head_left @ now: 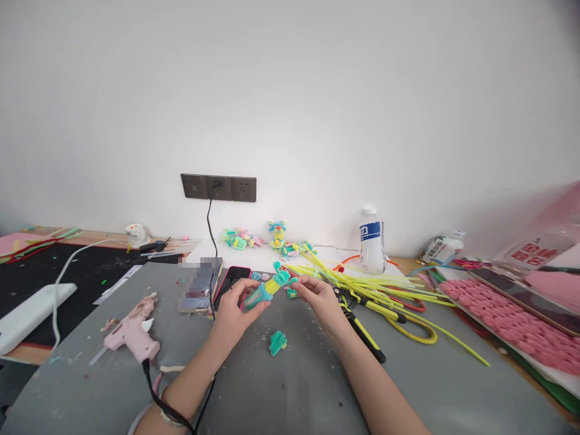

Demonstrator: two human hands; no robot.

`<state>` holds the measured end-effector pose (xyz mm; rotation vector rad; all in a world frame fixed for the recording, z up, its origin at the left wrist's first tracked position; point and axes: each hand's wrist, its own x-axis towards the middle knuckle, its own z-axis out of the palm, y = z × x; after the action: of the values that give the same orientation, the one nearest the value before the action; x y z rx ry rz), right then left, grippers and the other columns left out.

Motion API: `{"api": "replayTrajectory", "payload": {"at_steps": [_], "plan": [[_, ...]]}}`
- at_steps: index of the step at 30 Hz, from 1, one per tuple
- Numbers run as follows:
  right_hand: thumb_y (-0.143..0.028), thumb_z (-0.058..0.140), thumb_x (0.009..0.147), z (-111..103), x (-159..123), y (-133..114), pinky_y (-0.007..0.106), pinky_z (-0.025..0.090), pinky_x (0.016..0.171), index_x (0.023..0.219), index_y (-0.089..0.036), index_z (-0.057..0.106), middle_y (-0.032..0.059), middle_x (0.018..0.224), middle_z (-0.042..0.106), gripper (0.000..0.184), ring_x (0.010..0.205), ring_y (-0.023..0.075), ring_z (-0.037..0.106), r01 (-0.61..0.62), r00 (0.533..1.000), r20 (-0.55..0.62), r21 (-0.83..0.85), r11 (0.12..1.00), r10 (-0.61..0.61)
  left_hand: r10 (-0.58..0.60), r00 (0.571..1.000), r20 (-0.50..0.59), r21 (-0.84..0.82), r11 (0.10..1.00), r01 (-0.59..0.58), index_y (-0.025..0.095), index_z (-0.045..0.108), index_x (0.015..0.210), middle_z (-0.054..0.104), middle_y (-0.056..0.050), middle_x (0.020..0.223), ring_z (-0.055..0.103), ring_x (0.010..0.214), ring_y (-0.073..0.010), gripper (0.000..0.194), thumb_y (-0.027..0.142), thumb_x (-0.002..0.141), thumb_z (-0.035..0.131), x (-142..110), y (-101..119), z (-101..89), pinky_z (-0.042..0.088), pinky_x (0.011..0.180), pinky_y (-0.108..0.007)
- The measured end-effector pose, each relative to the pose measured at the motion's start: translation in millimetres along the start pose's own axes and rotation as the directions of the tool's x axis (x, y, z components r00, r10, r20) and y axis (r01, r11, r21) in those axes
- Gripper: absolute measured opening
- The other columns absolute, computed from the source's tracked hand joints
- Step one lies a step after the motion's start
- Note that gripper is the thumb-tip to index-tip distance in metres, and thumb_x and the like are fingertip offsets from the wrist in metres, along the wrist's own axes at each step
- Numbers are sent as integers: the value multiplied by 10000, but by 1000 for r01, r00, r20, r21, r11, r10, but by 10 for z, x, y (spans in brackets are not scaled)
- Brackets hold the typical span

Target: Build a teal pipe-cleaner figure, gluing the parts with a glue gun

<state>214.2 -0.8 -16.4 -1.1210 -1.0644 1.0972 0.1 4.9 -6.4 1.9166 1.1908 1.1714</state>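
My left hand [240, 304] is closed around the lower body of a small teal-and-yellow pipe-cleaner figure [272, 285], held tilted above the grey mat [254, 386]. At the figure's upper right end, my right hand [319, 297] pinches a small teal curled piece [293, 281]. Whether that piece is joined to the figure I cannot tell. Below the hands lies a loose teal pipe-cleaner piece [278, 342]. Close to my right hand are a bundle of yellow-green pipe cleaners [362, 284] and yellow-and-black pliers [362, 332].
A pink glue gun [133, 338] with a black cord lies left. Behind my left hand are a phone [233, 278] and a blurred box [199, 287]. Finished-looking figures [277, 235] stand by the wall, near a white bottle [372, 241]. Pink braided material [512, 320] lies right.
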Motion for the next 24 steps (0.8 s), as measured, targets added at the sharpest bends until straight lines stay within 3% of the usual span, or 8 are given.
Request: {"api": "replayTrajectory", "payload": {"at_steps": [5,8,12,14,18,21,24], "plan": [[-612,828,622,-110,47,25,268,366,529,723,-191,677,-15,595,605,458,565,143,509,-22,1000,-7,-60,998,21,-30,996,-79,-41,999,27,221,621,1084,710,-48,969,661,884,-225,313,370,817,691,7,-84,1,478,751,-306],[-601,811,654,-215,33,-24,258,387,500,721,-186,689,2,607,649,438,523,132,525,-80,992,89,-114,990,90,-51,984,-172,-112,993,32,220,524,1215,688,-63,1000,668,927,-217,424,409,857,652,29,-139,0,493,798,-314],[-529,819,670,-328,-53,-62,221,368,419,655,-170,678,8,584,672,387,427,101,521,-199,914,299,-258,945,274,-65,979,-193,-68,996,53,227,496,1217,694,-63,984,677,863,-212,437,438,860,633,50,-167,-6,506,755,-317],[-485,830,663,-370,-106,-42,210,351,386,661,-166,669,-5,537,655,358,382,96,508,-224,892,312,-322,920,326,-59,987,-149,2,998,60,236,511,1193,715,-58,975,687,848,-219,411,420,849,642,52,-170,-8,512,743,-322],[-488,769,717,-510,-189,-14,218,331,369,745,-180,636,-28,506,628,336,339,97,468,-195,940,186,-398,896,287,-7,998,-55,90,996,12,251,551,1069,736,-57,981,715,891,-242,282,374,835,650,61,-177,-2,528,765,-336],[-515,687,763,-736,-175,-68,247,353,414,745,-197,604,-26,521,623,329,362,108,460,-125,987,33,-458,880,157,34,999,-34,182,983,-27,250,534,920,724,-25,882,717,833,-239,189,378,832,642,75,-196,4,511,735,-328],[-470,678,750,-1016,-62,-162,285,390,494,726,-206,616,6,575,641,273,480,162,534,-60,990,-140,-557,828,-23,86,996,-26,363,929,-71,245,478,785,667,21,727,677,693,-218,207,382,846,621,85,-238,17,454,740,-339]]}}
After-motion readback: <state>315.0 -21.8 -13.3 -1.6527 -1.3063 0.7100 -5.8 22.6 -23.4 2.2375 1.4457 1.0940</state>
